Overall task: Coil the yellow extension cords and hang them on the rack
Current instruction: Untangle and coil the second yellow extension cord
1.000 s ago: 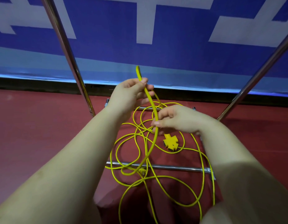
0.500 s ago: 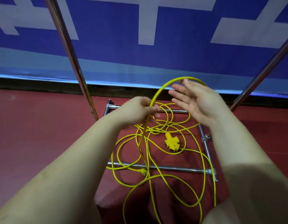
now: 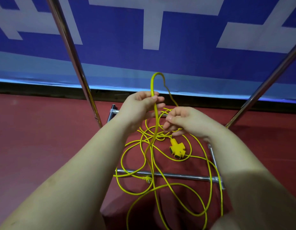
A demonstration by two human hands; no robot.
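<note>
Left hand (image 3: 140, 107) pinches the cord (image 3: 154, 123) in an upright loop; right hand (image 3: 185, 122), nearer the floor tangle below, curls, grip unclear.

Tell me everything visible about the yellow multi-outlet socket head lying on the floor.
The socket head is a yellow, cross-shaped block that looks like moulded plastic, with dark outlet faces on its lower lobes and a small dark lightning mark. It lies flat on the red floor, inside the rack's base frame, below the right hand, which does not touch it. A thin yellow cord leaves its upper end, and loose loops of cord curve round it.
</note>
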